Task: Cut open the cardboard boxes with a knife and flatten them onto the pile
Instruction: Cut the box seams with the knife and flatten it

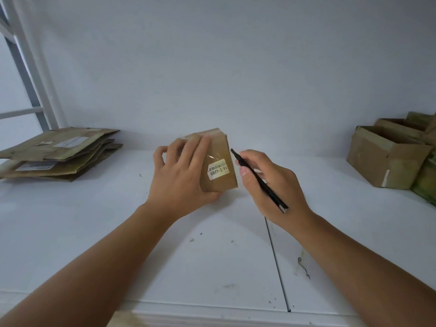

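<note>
A person stands at a flat white table (pixel 94 232) that meets a plain white wall (pixel 212 67); both bare arms reach out over it.

The left hand (pixel 181 175) holds a small brown cardboard box (pixel 219 161) near the middle of the table, close to the wall; its fingers lie over the top of the box and its thumb curls under the near bottom edge, so the box is gripped tight; I cannot tell if the box rests on the table or is lifted a little. The box is shiny with clear tape; a small white sticker (pixel 217 169) with dark numbers sits on the side that faces us.

The right hand (pixel 269 185) is just beside the box on its right; its fingers and thumb are closed around a thin black knife (pixel 258 179), held like a pen; the tip points up and toward the right edge of the box, very near it, but I cannot tell if it touches.

Far to the left lies a pile of flattened brown cardboard boxes (pixel 59 154) with white labels; a white metal frame (pixel 30 74) stands behind it. Far to the right sit more brown cardboard boxes not yet flattened (pixel 387 159); one is open at the top.
</note>
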